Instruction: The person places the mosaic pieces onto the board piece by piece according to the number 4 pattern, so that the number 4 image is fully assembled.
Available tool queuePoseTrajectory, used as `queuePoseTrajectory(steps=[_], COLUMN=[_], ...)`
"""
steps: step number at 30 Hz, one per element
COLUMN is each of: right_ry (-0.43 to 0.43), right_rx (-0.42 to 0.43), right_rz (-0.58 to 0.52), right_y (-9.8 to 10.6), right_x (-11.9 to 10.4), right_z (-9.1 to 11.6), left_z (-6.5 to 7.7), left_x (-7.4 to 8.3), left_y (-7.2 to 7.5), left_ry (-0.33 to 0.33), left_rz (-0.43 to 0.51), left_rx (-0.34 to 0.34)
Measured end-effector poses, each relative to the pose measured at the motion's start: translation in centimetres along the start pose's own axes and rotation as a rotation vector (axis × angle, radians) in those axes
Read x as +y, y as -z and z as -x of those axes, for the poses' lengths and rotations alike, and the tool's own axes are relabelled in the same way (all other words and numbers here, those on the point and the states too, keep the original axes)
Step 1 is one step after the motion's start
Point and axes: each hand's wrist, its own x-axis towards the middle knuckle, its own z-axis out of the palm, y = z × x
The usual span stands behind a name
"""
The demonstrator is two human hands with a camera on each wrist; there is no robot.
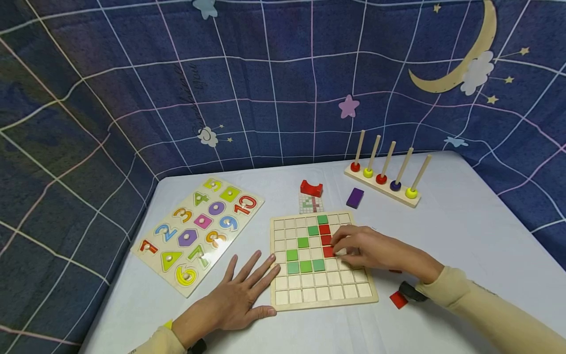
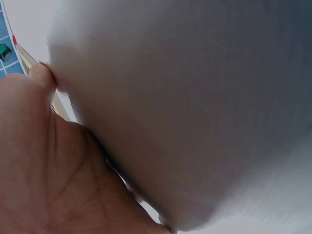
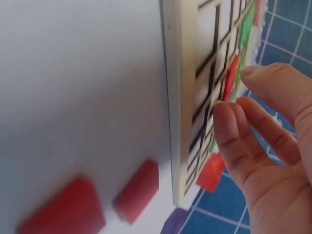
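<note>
A wooden grid board [image 1: 347, 291] lies on the table with several green tiles [image 1: 305, 266] and a column of red tiles [image 1: 325, 229] in its cells. My right hand [image 1: 369, 246] is over the board's right half, thumb and fingertips at the lowest red tile [image 1: 328, 251]. In the right wrist view, the thumb and fingers of the right hand [image 3: 273, 131] are parted, and a red tile [image 3: 230, 78] in the grid shows between them. Palm down on the table, my left hand [image 1: 236, 300] has its fingers spread, their tips at the board's left edge.
Loose red tiles [image 1: 399, 300] lie right of the board, near my right wrist. Behind the board are a pattern card [image 1: 311, 204] in a red stand [image 1: 311, 189] and a purple block [image 1: 355, 198]. A number puzzle [image 1: 199, 236] lies left; a peg stand [image 1: 382, 187] is back right.
</note>
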Motion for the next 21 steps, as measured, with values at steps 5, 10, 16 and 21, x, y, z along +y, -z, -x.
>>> queuePoseTrajectory(steps=[5, 10, 16, 21], right_ry=[-0.056, -0.112, -0.183, -0.25], right_rx=[0.003, 0.029, 0.064, 0.103], right_rz=[-0.009, 0.01, 0.004, -0.04], right_y=[1.1, 2.0, 2.9, 2.9], right_x=[0.2, 0.6, 0.9, 1.4], right_z=[1.6, 3.5, 6.0, 8.0], left_z=[-0.1, -0.2, -0.2, -0.2], left_x=[0.0, 0.0, -0.1, -0.2], left_y=[0.0, 0.0, -0.1, -0.1], left_ry=[0.009, 0.007, 0.008, 0.0], left_rz=[-0.002, -0.004, -0.017, -0.013], left_rx=[-0.017, -0.024, -0.015, -0.011])
